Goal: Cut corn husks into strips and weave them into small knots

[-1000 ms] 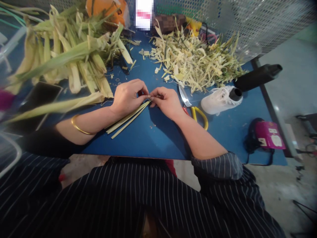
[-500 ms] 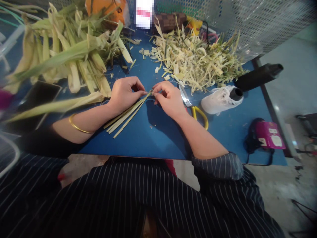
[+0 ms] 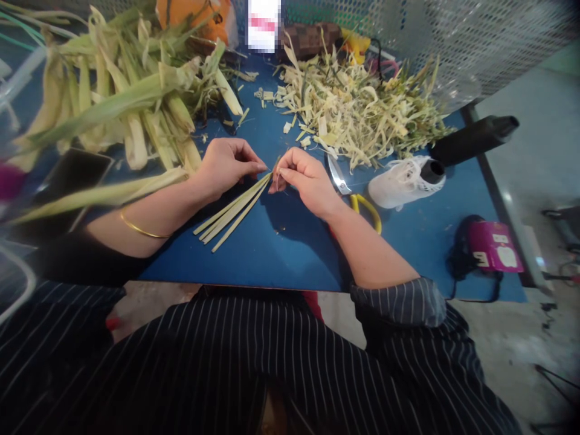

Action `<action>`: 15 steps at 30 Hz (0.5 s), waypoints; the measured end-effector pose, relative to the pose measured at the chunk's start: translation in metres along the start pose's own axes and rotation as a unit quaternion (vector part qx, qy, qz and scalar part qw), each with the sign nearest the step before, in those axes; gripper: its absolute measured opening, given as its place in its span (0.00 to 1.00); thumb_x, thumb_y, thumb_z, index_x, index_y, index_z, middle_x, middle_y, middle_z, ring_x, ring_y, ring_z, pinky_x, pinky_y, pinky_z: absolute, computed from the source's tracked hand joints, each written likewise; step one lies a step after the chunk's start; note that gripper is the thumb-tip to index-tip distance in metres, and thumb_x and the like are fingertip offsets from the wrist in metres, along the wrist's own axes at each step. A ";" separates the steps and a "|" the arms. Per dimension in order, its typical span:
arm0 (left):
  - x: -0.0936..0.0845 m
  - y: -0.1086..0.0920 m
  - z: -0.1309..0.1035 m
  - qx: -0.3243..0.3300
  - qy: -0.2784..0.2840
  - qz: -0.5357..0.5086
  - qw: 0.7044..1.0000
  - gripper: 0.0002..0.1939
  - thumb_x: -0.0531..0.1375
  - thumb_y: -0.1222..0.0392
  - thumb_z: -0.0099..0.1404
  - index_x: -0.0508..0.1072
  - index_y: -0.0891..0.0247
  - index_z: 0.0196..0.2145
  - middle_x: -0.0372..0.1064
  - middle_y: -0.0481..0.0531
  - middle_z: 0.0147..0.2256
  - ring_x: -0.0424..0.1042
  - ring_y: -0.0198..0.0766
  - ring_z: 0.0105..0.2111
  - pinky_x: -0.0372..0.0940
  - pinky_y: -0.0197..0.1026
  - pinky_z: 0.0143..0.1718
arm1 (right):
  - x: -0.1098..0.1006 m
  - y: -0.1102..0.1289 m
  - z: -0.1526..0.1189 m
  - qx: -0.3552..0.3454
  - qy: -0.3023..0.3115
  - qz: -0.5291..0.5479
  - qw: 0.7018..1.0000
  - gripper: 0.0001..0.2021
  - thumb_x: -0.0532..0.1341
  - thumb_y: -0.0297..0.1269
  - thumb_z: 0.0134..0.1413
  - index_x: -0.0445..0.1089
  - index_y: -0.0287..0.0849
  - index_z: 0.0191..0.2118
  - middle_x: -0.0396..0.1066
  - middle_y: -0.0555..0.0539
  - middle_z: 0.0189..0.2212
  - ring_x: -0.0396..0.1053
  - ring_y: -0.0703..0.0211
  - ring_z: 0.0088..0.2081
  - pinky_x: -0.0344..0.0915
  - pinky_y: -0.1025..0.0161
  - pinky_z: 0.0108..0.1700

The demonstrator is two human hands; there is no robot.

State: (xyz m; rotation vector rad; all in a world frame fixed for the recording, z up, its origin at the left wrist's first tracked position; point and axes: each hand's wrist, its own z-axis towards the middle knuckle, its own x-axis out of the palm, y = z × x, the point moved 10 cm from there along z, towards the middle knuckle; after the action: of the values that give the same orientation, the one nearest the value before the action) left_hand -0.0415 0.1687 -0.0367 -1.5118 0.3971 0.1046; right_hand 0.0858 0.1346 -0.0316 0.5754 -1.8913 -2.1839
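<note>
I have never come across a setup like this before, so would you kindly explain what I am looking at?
There is no machine here, only a person's two bare hands, seen by a camera worn on that person's head. The right hand pinches the gathered end of some pale green strips. The left hand is close beside it; whether it holds anything thin is too small to tell. On the blue table lie a heap of long leaves at the far left, shredded scraps beyond the right hand, and yellow-handled scissors.

Orange bag [image 3: 185, 14], brown checked item [image 3: 306, 40], perforated panel [image 3: 507, 45], magenta box [image 3: 493, 246]
</note>
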 end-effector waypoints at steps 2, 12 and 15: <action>0.005 0.004 0.001 -0.025 0.028 -0.051 0.998 0.09 0.69 0.61 0.50 0.72 0.63 0.23 0.70 0.48 0.20 0.65 0.30 0.19 0.56 0.34 0.19 | 0.000 -0.001 0.001 -0.004 -0.001 -0.003 1.000 0.06 0.55 0.34 0.59 0.59 0.44 0.31 0.68 0.53 0.27 0.72 0.66 0.30 0.67 0.65 0.35; 0.018 0.004 0.000 -0.025 0.064 -0.088 0.994 0.11 0.67 0.58 0.55 0.67 0.63 0.26 0.71 0.49 0.23 0.68 0.31 0.20 0.63 0.36 0.22 | 0.004 0.004 0.000 0.011 0.007 -0.062 0.998 0.07 0.56 0.35 0.59 0.58 0.45 0.30 0.68 0.53 0.27 0.70 0.65 0.31 0.67 0.63 0.38; 0.017 0.000 -0.001 -0.011 0.059 -0.041 0.997 0.10 0.67 0.61 0.54 0.68 0.63 0.26 0.71 0.49 0.22 0.70 0.33 0.21 0.64 0.37 0.23 | 0.005 0.007 -0.001 0.009 0.015 -0.107 0.994 0.06 0.55 0.31 0.59 0.60 0.45 0.30 0.69 0.53 0.26 0.70 0.64 0.31 0.66 0.62 0.40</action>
State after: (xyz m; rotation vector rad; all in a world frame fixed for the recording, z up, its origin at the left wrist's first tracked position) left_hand -0.0261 0.1653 -0.0423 -1.5595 0.4288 -0.0462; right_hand 0.0812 0.1303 -0.0256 0.8460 -1.9139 -2.2735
